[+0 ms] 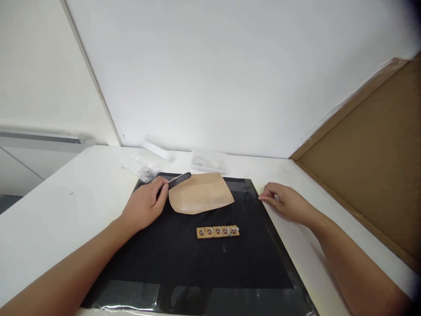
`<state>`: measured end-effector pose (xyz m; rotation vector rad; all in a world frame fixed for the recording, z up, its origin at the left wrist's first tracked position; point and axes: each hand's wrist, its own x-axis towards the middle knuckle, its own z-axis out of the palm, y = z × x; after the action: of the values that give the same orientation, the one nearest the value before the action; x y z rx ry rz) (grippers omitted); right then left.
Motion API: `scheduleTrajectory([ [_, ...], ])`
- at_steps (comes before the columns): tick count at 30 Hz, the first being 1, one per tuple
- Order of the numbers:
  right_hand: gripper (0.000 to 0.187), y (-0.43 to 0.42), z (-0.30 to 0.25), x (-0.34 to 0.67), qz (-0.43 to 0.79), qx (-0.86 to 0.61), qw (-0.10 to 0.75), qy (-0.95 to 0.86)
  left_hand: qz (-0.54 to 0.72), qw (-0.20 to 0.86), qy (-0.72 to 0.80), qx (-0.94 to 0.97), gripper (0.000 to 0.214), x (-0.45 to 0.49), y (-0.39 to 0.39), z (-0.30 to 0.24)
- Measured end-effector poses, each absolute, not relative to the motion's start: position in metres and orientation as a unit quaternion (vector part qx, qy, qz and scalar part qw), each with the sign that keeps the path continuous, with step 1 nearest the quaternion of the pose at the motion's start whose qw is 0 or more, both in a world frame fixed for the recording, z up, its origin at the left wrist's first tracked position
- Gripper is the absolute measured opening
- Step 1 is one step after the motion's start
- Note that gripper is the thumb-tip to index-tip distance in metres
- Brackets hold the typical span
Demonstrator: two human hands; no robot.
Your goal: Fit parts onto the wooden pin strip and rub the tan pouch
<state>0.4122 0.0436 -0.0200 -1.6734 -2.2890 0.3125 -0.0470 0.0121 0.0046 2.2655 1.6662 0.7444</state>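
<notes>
My left hand [145, 204] is closed around a dark, slim tool [179, 179] whose tip lies over the upper left corner of a tan sheet [200, 193]. The sheet lies on a black mat [184, 263]. Below the sheet sits a small tan strip [218, 231] carrying a row of several metal studs. My right hand [286, 202] rests at the mat's right edge with its fingers curled and pressed down on the edge; nothing shows in them.
Clear plastic bags and small boxes [144, 166] lie at the back of the white table [59, 210], with a clear container [209, 160] beside them. A brown cork board [371, 153] leans at the right. White wall behind.
</notes>
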Motion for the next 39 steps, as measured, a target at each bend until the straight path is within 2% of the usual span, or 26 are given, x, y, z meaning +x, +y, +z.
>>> scheduleTrajectory([
  [5,0.035,0.041,-0.014,0.402,0.073,-0.579,0.124,-0.802,0.260,0.110,0.571,0.771,0.029,-0.046,0.012,0.005],
  [11,0.028,0.053,-0.021,0.443,-0.009,-0.666,0.098,-0.739,0.263,0.120,0.563,0.774,0.028,-0.046,0.012,0.005],
  [17,0.028,0.055,-0.026,0.462,-0.002,-0.690,0.109,-0.716,0.262,0.125,0.566,0.772,0.028,-0.046,0.010,0.007],
  [22,0.032,0.053,-0.025,0.446,0.040,-0.640,0.132,-0.756,0.260,0.119,0.564,0.774,0.028,-0.047,0.012,0.005],
  [29,0.036,0.044,-0.018,0.417,0.074,-0.573,0.119,-0.808,0.262,0.119,0.565,0.773,0.028,-0.047,0.014,0.003],
  [34,0.032,0.043,-0.014,0.416,0.035,-0.576,0.096,-0.811,0.261,0.122,0.567,0.772,0.028,-0.047,0.014,0.002],
  [39,0.026,0.046,-0.014,0.441,0.002,-0.645,0.068,-0.761,0.263,0.129,0.566,0.771,0.027,-0.047,0.013,0.004],
])
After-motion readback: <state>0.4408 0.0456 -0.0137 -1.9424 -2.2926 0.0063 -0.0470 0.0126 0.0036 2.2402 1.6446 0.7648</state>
